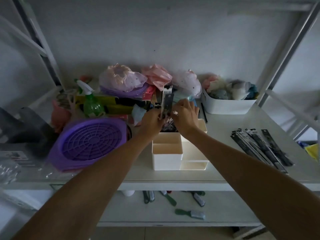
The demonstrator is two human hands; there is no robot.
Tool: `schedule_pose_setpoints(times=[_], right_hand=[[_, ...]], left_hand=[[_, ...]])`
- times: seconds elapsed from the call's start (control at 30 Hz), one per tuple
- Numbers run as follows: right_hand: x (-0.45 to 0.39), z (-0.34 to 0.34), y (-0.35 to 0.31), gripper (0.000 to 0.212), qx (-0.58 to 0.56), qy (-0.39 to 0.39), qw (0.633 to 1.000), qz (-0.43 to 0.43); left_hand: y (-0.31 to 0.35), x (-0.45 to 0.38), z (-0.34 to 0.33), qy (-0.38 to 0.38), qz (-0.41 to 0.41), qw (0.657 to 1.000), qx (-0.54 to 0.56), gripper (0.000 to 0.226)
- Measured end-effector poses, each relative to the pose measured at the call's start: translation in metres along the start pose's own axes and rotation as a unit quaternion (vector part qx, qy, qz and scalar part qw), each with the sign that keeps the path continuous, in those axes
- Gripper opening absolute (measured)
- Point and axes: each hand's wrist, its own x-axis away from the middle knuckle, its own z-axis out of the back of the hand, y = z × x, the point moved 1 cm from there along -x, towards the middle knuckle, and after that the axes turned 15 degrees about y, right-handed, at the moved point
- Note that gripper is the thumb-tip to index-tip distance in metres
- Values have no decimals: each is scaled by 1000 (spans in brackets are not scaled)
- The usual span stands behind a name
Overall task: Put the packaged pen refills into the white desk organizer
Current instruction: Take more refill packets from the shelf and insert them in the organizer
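Note:
The white desk organizer (167,159) stands at the middle of the shelf, with several open compartments. Over its far compartment both hands hold a bundle of packaged pen refills (167,99) upright, the lower ends down among dark packets in that compartment. My left hand (151,121) grips the bundle from the left. My right hand (186,114) pinches it from the right. More packaged refills (261,147) lie in a loose pile on the shelf to the right.
A purple round basket (91,141) lies left of the organizer, with a green spray bottle (90,103) behind it. Bagged fabric items crowd the back. A white bin (226,104) of cloths sits back right. Brushes lie on the lower shelf (173,205).

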Motion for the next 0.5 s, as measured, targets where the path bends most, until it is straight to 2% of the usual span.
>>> schedule_pose_setpoints(times=[0.1,0.23,0.33,0.4,0.5], right_hand=[[10,-8,6,22,19,-67,998,1],[16,-4,4,36,-52,1,998,-23],[18,-1,-1,59,-98,17,994,34],[17,-2,-3,59,-86,-29,993,70],[14,-9,1,53,-23,-155,977,146]], left_hand=[[-16,10,-5,-47,-23,992,-115,23],[-15,16,-13,-92,-18,967,-235,39],[-6,21,-17,-94,8,952,-292,46],[-2,24,-18,-105,20,940,-323,47],[1,26,-17,-116,30,937,-327,44]])
